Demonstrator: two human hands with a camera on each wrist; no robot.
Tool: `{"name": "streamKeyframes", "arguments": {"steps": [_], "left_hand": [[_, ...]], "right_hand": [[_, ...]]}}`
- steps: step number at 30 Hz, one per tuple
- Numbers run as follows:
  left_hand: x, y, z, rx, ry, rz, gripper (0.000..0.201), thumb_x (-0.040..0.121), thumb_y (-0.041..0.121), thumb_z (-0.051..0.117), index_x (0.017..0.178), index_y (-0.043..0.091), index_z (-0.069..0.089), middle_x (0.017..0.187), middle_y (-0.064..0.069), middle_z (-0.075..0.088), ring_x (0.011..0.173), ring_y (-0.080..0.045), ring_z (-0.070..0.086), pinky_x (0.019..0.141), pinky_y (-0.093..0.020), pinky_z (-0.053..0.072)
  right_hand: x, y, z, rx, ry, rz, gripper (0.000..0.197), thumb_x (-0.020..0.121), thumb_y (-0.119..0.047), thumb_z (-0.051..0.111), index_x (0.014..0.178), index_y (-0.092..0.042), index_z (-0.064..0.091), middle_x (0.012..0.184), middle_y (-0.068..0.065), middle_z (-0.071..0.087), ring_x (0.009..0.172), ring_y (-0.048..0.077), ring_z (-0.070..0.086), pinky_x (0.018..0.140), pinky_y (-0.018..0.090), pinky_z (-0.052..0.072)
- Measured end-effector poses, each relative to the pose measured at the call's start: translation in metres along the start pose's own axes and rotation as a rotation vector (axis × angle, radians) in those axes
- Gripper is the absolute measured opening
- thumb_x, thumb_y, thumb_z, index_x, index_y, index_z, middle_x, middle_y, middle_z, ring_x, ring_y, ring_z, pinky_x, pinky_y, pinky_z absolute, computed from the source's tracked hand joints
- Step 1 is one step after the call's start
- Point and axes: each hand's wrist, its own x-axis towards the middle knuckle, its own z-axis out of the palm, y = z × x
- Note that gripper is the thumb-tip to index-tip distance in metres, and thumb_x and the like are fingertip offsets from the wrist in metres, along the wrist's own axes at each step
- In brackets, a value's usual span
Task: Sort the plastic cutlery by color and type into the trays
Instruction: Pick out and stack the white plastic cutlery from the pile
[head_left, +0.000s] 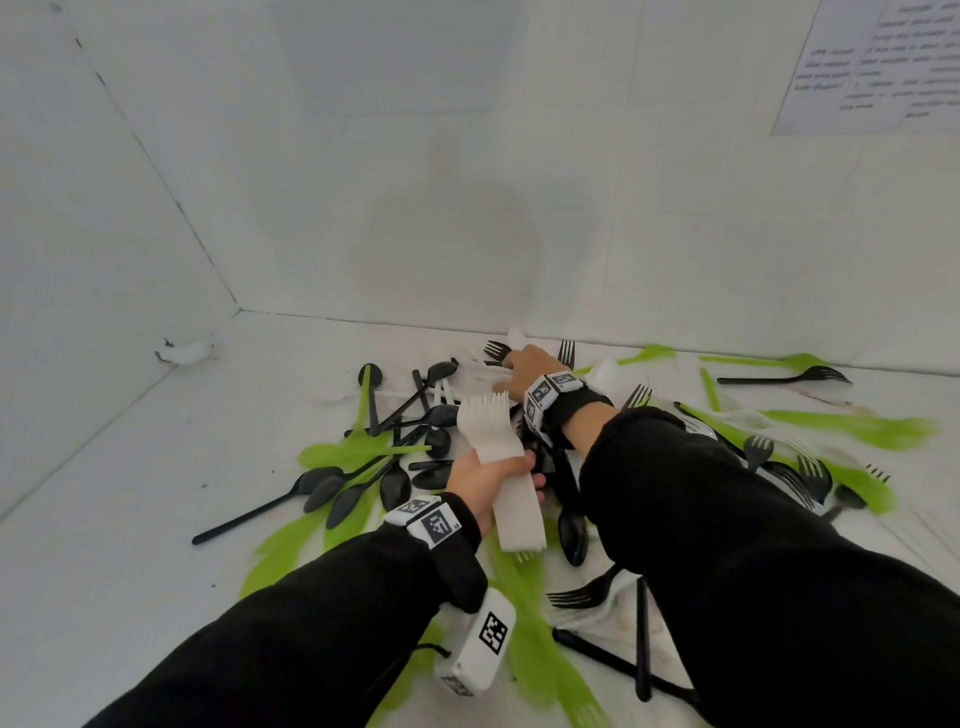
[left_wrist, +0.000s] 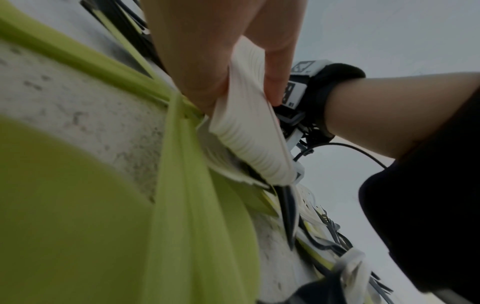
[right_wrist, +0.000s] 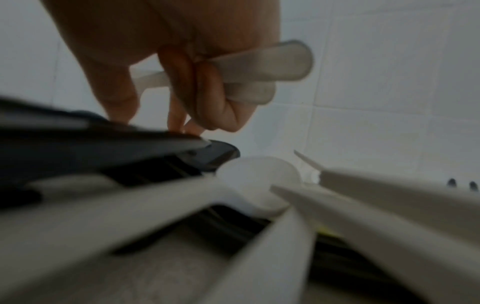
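Note:
A heap of black, green and white plastic cutlery (head_left: 415, 441) lies on the white floor of the booth. My left hand (head_left: 488, 478) grips a thick stack of white forks (head_left: 498, 457), tines pointing away; the left wrist view shows the stack's handles (left_wrist: 249, 131) between thumb and fingers. My right hand (head_left: 524, 369) reaches to the far side of the heap near the back wall. In the right wrist view its curled fingers (right_wrist: 207, 88) hold white cutlery handles (right_wrist: 265, 67), while its other fingertips touch a black piece (right_wrist: 130, 144). No trays are in view.
White walls close the space at the back and left. Green forks (head_left: 852, 431) and black forks (head_left: 784, 376) are scattered to the right. Black spoons (head_left: 337, 493) lie on the left. A white spoon (right_wrist: 259, 176) lies under my right hand. Bare floor (head_left: 130, 493) stretches to the left.

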Motion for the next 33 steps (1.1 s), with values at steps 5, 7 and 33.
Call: {"name": "streamKeyframes", "arguments": {"steps": [5,7,33], "left_hand": [[-0.001,0.0,-0.002,-0.005,-0.004,-0.003,0.02,0.083,-0.008,0.06,0.097,0.002,0.051,0.076,-0.014,0.056,0.052,-0.02,0.062,0.052,-0.033,0.057],[-0.002,0.0,-0.003,-0.002,0.001,-0.001,0.02,0.083,-0.008,0.061,0.098,0.001,0.051,0.077,-0.014,0.056,0.054,-0.021,0.062,0.051,-0.033,0.057],[0.003,0.001,-0.004,-0.015,-0.051,0.001,0.019,0.083,-0.008,0.061,0.094,0.004,0.051,0.076,-0.012,0.058,0.06,-0.023,0.062,0.054,-0.034,0.057]], "right_hand": [[0.001,-0.007,0.005,-0.196,-0.14,-0.12,0.03,0.094,-0.034,0.043,0.121,-0.027,0.055,0.125,0.004,0.058,0.117,0.028,0.054,0.099,0.045,0.045],[0.002,-0.008,0.004,-0.252,-0.14,-0.125,0.026,0.095,-0.03,0.046,0.116,-0.022,0.058,0.121,0.005,0.061,0.112,0.028,0.058,0.095,0.041,0.048],[0.006,0.003,-0.035,0.174,0.018,0.125,0.025,0.093,-0.03,0.054,0.092,-0.005,0.052,0.082,0.012,0.054,0.086,0.025,0.05,0.07,0.031,0.041]]}}
